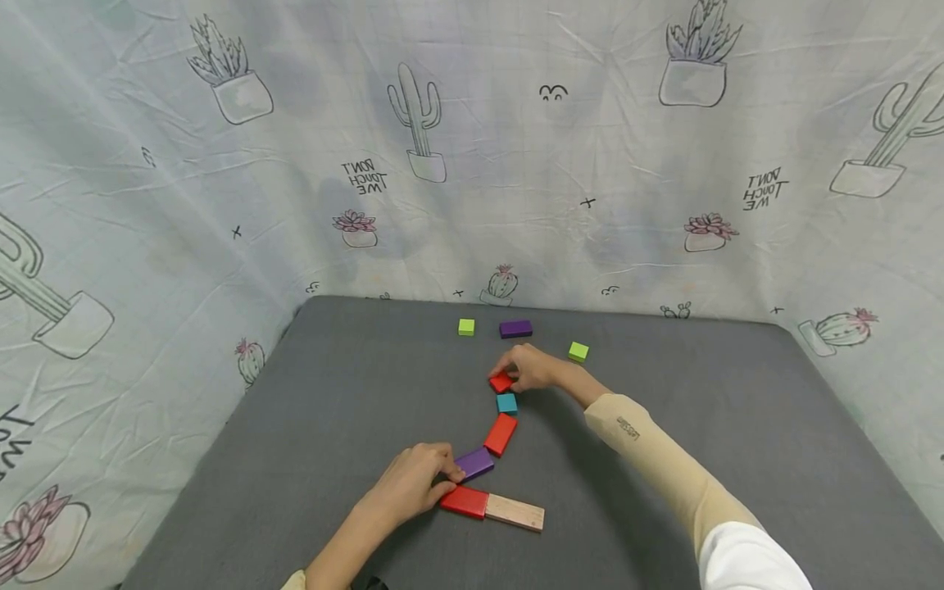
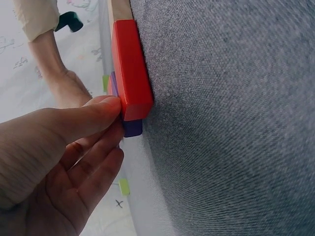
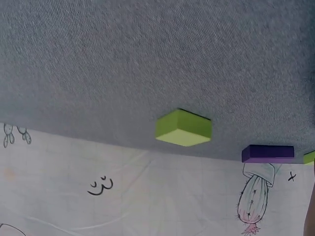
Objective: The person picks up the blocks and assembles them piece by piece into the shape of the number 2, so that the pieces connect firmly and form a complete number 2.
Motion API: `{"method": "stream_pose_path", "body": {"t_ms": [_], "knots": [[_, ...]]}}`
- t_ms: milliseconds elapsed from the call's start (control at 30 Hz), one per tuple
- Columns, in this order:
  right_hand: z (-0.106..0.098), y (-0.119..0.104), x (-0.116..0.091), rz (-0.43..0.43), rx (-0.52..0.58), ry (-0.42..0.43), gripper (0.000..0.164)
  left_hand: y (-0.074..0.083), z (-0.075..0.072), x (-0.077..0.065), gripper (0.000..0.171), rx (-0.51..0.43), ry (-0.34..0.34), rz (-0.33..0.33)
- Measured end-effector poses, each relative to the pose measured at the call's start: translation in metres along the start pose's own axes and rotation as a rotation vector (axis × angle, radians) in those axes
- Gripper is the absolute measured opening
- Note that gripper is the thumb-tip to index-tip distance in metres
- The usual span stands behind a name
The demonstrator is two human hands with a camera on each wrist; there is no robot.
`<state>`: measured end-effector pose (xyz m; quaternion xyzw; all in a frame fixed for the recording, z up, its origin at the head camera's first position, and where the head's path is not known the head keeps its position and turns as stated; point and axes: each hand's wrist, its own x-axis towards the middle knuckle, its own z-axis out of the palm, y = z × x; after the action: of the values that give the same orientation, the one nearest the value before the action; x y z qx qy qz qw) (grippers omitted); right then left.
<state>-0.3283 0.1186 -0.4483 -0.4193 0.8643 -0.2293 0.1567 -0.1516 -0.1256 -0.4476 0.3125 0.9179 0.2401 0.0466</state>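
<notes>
My right hand (image 1: 533,366) pinches a small red block (image 1: 501,383) at the far end of a curving row. Below that block lie a blue block (image 1: 506,402), a longer red block (image 1: 501,434) and a purple block (image 1: 474,465). With bent thumb and fingers, my left hand (image 1: 415,482) grips the purple block's left end. Its thumb touches the corner of a near red block (image 1: 464,501), which meets a bare wooden block (image 1: 515,513) end to end. In the left wrist view the near red block (image 2: 131,69) partly hides the purple block (image 2: 133,128).
Farther back on the grey table (image 1: 354,385) lie a green block (image 1: 466,328), a purple block (image 1: 515,329) and another green block (image 1: 578,351), close to the right hand. A cloth (image 1: 472,147) printed with cacti hangs behind and along the sides.
</notes>
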Motion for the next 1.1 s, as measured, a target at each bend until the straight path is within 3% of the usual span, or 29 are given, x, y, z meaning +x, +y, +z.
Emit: {"method": "stream_pose_path", "body": {"t_ms": [433, 800, 900, 967, 1033, 1100], "knots": [[0.003, 0.001, -0.006, -0.008, 0.08, 0.009, 0.038, -0.001, -0.001, 0.0, 0.015, 0.0, 0.0, 0.004], [-0.001, 0.006, -0.009, 0.044, 0.145, 0.025, 0.04, -0.002, -0.001, 0.0, 0.015, 0.01, -0.001, 0.002], [-0.014, 0.013, -0.016, 0.06, 0.154, 0.099, 0.039, -0.002, 0.0, 0.0, 0.016, 0.01, -0.008, -0.004], [-0.024, 0.023, -0.024, 0.097, 0.081, 0.202, 0.037, -0.002, 0.0, 0.001, 0.016, 0.006, -0.01, -0.006], [-0.034, 0.035, -0.035, 0.178, -0.022, 0.294, 0.04, -0.002, -0.001, 0.001, 0.016, 0.005, -0.012, -0.007], [-0.039, 0.048, -0.047, 0.303, -0.1, 0.331, 0.051, -0.002, -0.001, 0.002, 0.016, 0.005, -0.015, -0.009]]}}
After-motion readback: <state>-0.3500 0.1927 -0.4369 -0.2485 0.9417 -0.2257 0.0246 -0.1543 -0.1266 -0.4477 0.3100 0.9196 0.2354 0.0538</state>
